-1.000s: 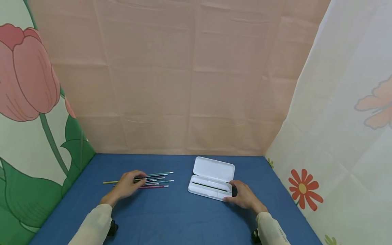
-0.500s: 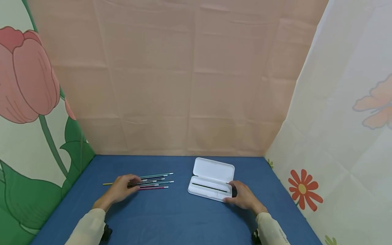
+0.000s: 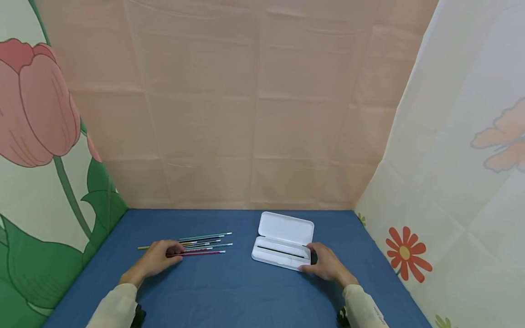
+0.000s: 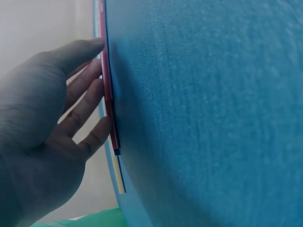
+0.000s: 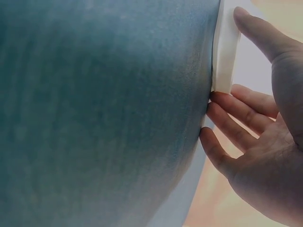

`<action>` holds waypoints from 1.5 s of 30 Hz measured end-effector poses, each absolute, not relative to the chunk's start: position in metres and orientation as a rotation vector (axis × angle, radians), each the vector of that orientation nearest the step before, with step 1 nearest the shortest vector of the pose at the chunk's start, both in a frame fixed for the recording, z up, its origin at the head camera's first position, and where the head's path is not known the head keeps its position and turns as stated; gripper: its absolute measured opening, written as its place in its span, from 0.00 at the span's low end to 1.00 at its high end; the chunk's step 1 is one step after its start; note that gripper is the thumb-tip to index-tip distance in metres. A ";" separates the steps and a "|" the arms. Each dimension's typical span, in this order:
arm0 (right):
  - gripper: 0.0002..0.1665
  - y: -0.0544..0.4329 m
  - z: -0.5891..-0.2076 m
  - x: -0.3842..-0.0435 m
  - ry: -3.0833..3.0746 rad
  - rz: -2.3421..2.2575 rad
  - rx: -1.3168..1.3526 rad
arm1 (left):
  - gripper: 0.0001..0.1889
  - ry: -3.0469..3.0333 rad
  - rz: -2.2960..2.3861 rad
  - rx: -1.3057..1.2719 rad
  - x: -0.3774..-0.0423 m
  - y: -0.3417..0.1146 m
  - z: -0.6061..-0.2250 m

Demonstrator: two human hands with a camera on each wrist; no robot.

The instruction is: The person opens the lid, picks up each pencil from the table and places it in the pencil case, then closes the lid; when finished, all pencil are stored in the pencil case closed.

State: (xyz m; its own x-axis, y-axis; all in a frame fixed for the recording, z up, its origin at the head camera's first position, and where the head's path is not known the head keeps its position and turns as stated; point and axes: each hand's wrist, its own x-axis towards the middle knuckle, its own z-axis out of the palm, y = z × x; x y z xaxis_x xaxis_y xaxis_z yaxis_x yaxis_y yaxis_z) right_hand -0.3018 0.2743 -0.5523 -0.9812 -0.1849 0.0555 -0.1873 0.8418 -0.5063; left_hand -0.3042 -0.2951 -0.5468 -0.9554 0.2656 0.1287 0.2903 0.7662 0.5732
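Left hand point(image 3: 157, 257): thumb on the near side and fingers on the far side of the red pencil point(image 3: 205, 253), close about it; from where I stand I can't tell whether they have clamped on it.
Pencils point(image 3: 205, 237): a loose bunch of slim, straight shafts, white tips pointing right, partly hidden by that hand; the red pencil lies nearest the person, and a yellow end point(image 3: 143, 248) pokes out left past the knuckles.
Right hand point(image 3: 328, 263): clamped on the right-hand end of the white pencil case point(image 3: 272, 261), thumb at the near corner, fingers toward the far side.
Lid point(image 3: 285, 227): swung back beyond the case, smooth and round-cornered; one dark pencil point(image 3: 280, 251) lies lengthwise inside.
Room to move: a strip of blue cloth parts the pencil tips from the case, and a broad stretch of it spreads between the two forearms.
Desk point(image 3: 229, 291): covered in blue, finely textured cloth; its far edge, just past the lid, meets a creased tan cloth point(image 3: 254, 114).
Sides: a tulip-printed panel point(image 3: 45, 105) bounds the left edge, a pale flowered panel point(image 3: 430, 191) the right, well apart from both hands.
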 end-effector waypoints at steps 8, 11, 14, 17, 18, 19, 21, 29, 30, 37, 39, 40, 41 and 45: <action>0.53 0.276 -0.555 -0.303 -3.007 0.839 0.298 | 0.07 -2.939 -0.954 -0.437 -0.306 -0.296 -0.550; 0.54 0.276 -0.555 -0.302 -3.011 0.845 0.290 | 0.05 -2.943 -0.947 -0.433 -0.307 -0.296 -0.552; 0.54 0.276 -0.554 -0.302 -3.011 0.837 0.304 | 0.04 -2.940 -0.940 -0.439 -0.307 -0.297 -0.554; 0.54 0.276 -0.553 -0.302 -3.014 0.836 0.310 | 0.04 -2.935 -0.937 -0.448 -0.307 -0.297 -0.555; 0.54 0.276 -0.552 -0.301 -3.014 0.832 0.311 | 0.04 -2.934 -0.937 -0.449 -0.307 -0.297 -0.555; 0.54 0.276 -0.552 -0.301 -3.013 0.828 0.311 | 0.04 -2.935 -0.935 -0.450 -0.306 -0.297 -0.555; 0.54 0.276 -0.552 -0.301 -3.015 0.827 0.309 | 0.03 -2.936 -0.933 -0.455 -0.306 -0.297 -0.555; 0.54 0.276 -0.552 -0.302 -3.016 0.828 0.303 | 0.03 -2.942 -0.954 -0.455 -0.304 -0.296 -0.555; 0.54 0.275 -0.552 -0.303 -3.018 0.827 0.302 | 0.02 -2.943 -0.952 -0.458 -0.304 -0.296 -0.555; 0.53 0.276 -0.553 -0.302 -3.018 0.817 0.309 | 0.04 -2.925 -0.920 -0.521 -0.305 -0.293 -0.555; 0.53 0.276 -0.554 -0.302 -3.022 0.823 0.297 | 0.03 -2.922 -0.929 -0.528 -0.305 -0.290 -0.553; 0.53 0.276 -0.554 -0.303 -3.023 0.827 0.292 | 0.02 -2.919 -0.939 -0.527 -0.304 -0.288 -0.552; 0.53 0.276 -0.554 -0.303 -3.024 0.825 0.286 | 0.02 -2.916 -0.944 -0.527 -0.304 -0.286 -0.550; 0.54 0.276 -0.555 -0.303 -3.028 0.832 0.276 | 0.02 -2.896 -0.957 -0.528 -0.303 -0.275 -0.544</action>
